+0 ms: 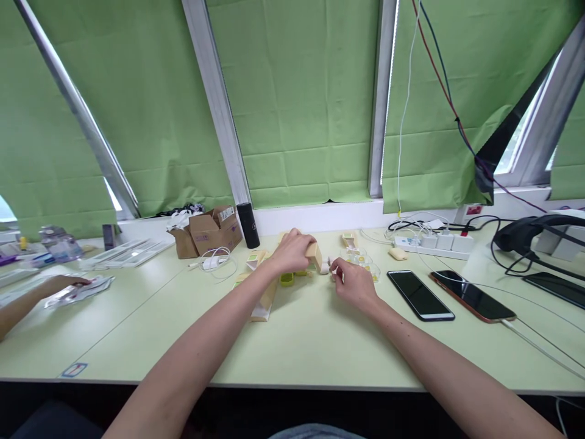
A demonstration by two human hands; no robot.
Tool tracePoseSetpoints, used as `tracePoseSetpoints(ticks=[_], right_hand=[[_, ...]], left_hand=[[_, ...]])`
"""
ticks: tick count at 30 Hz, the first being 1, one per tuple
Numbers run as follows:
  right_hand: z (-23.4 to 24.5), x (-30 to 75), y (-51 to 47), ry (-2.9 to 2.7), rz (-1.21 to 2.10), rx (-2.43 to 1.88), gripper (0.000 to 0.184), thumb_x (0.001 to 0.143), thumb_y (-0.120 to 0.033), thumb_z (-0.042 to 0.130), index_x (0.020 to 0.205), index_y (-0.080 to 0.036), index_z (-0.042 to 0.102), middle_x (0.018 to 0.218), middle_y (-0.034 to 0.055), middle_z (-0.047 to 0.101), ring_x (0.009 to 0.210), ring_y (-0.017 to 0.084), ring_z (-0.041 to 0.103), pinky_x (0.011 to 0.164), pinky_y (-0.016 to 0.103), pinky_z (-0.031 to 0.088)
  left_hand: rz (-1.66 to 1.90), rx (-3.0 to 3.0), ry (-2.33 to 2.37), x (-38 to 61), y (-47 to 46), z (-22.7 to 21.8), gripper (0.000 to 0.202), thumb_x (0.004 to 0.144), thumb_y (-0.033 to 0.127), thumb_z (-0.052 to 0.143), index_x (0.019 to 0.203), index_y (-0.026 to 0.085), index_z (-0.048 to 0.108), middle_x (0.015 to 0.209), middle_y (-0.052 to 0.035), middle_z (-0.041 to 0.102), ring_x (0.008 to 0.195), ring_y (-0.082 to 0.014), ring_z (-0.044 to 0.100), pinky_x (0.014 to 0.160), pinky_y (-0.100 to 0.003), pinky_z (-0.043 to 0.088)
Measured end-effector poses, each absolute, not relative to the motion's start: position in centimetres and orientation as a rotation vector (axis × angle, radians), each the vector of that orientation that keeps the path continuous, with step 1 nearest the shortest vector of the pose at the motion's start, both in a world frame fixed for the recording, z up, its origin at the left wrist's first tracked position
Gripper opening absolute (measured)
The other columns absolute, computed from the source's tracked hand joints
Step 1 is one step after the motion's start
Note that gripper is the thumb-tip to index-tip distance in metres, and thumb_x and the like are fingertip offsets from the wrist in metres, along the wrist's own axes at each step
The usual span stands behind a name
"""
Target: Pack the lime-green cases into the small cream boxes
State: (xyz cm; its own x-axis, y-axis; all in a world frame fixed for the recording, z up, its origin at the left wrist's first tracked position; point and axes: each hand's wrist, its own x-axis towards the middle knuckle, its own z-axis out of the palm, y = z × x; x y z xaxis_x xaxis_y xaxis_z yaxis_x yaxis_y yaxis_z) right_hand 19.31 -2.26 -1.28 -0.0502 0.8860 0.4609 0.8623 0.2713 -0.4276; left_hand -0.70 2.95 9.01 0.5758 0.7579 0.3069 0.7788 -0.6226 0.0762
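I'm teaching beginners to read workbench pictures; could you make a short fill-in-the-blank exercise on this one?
The wearer's ____ hand holds a tan block.
The black cylinder stands to the ____ of the cardboard box.
The colour of the blinds is ____.
Missing words: left; right; green.

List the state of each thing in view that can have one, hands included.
Left hand: closed on tan block
Tan block: held
Right hand: fingers curled, grip unclear
Cardboard box: flap open
Black bottle: upright
White-edged phone: face up, screen dark
Orange-edged phone: face up, screen dark, cable plugged in
Power strip: plugs in
Blinds: down
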Motion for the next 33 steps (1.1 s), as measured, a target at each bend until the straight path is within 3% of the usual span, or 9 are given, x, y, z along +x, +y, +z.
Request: tracePoseSetpoints(ticks=[8, 19, 24, 30, 33], right_hand=[[-1.4, 18.7, -2.6, -1.979, 0.055, -1.53, 0.009, 0.091, -0.018, 0.063, 0.097, -0.024, 0.066, 0.091, 0.0016, 0.076, 0.08, 0.019, 0.065, 0.063, 0.029, 0.026], [-1.3, 18.4, -2.8, -2.016, 0.087, -1.543, 0.003, 0.093, -0.027, 0.069, 0.094, -0.024, 0.066, 0.09, 0.0026, 0.076, 0.078, 0.019, 0.065, 0.062, 0.03, 0.026], [-1.3, 18.2, -2.9, -2.061, 0.078, -1.544, 0.003, 0.093, -0.022, 0.067, 0.09, -0.023, 0.067, 0.09, 0.004, 0.077, 0.078, 0.02, 0.066, 0.062, 0.03, 0.025], [-1.2, 18.2, -3.0, -2.075, 0.069, -1.503, 0.007, 0.092, -0.019, 0.066, 0.087, -0.023, 0.068, 0.09, 0.0043, 0.078, 0.079, 0.02, 0.067, 0.062, 0.03, 0.025], [-1.2, 18.1, -3.1, -2.088, 0.074, -1.5, 0.007, 0.092, -0.018, 0.065, 0.087, -0.023, 0.068, 0.091, 0.0043, 0.079, 0.079, 0.02, 0.067, 0.062, 0.031, 0.024]], left_hand=[[-0.363, -2.513, -1.417, 1.9, 8.4, 10.5, 0.049, 0.076, 0.019, 0.069, 0.124, 0.018, 0.066, 0.114, -0.0151, 0.071, 0.119, -0.0359, 0.049, 0.097, -0.044, 0.039], [-0.101, -2.482, -1.527, 4.6, 12.7, 5.7, 0.037, 0.075, 0.012, 0.067, 0.112, 0.017, 0.064, 0.117, -0.0164, 0.071, 0.125, -0.035, 0.045, 0.103, -0.047, 0.035], [-0.066, -2.468, -1.572, 4.7, 13.4, 4.2, 0.033, 0.078, 0.01, 0.065, 0.111, 0.015, 0.064, 0.115, -0.0174, 0.07, 0.126, -0.0353, 0.046, 0.104, -0.048, 0.036], [-0.147, -2.42, -1.61, 5.3, 11.9, 3.3, 0.045, 0.083, 0.01, 0.061, 0.128, 0.011, 0.058, 0.14, -0.0237, 0.053, 0.137, -0.0388, 0.042, 0.111, -0.052, 0.036], [-0.164, -2.442, -1.646, 5.9, 10.8, 3.1, 0.046, 0.086, 0.007, 0.057, 0.131, 0.012, 0.058, 0.143, -0.0227, 0.049, 0.129, -0.0342, 0.055, 0.105, -0.046, 0.045]])
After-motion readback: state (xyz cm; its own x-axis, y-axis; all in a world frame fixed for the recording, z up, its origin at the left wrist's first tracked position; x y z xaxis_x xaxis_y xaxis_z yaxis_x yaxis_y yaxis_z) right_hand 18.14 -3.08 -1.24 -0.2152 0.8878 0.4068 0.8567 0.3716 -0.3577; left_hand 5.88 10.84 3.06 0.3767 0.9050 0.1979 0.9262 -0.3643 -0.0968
